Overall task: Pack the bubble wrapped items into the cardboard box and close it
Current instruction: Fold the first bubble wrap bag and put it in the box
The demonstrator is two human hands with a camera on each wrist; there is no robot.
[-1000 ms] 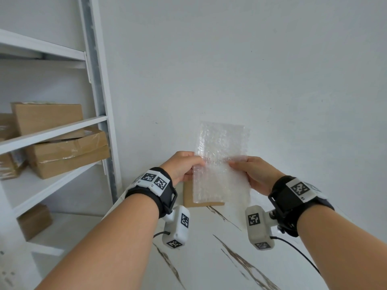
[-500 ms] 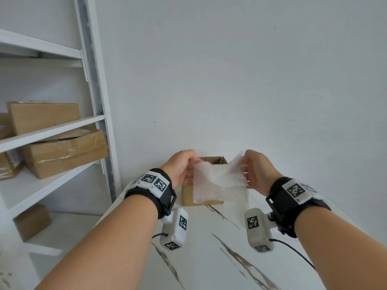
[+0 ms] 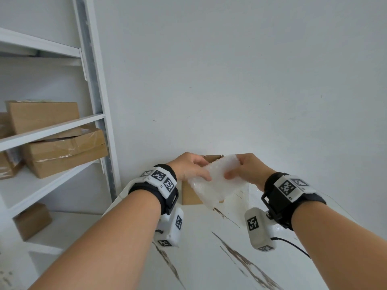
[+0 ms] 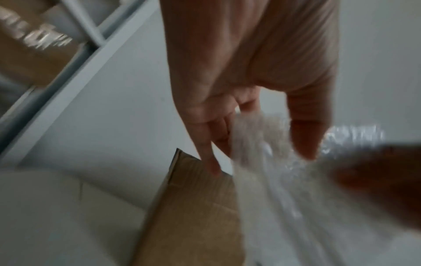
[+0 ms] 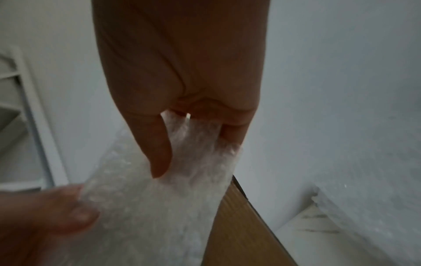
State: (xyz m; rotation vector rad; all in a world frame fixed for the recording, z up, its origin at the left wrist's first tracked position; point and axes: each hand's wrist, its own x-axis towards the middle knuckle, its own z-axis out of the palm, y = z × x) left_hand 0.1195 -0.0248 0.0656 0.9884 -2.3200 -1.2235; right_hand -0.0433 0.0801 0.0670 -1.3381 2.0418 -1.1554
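Both hands hold one sheet of bubble wrap [image 3: 215, 185] in front of a small cardboard box [image 3: 189, 195] that stands on the white marbled table [image 3: 209, 258] by the wall. My left hand [image 3: 191, 167] pinches the sheet's left side between thumb and fingers, seen close in the left wrist view as the bubble wrap [image 4: 262, 144] under the left hand [image 4: 250, 90]. My right hand [image 3: 244, 169] grips the folded top right part; the right wrist view shows the right hand [image 5: 182, 90] with fingers curled round the bubble wrap [image 5: 170, 198], beside the box [image 5: 239, 234]. The box's inside is hidden.
A white metal shelf unit [image 3: 92, 91] stands to the left, holding several taped cardboard boxes [image 3: 62, 151]. A plain white wall [image 3: 251, 80] rises right behind the table.
The upright, flat sheet has been folded down and bunched between the hands. Both hands dropped lower and came closer together, over the box.
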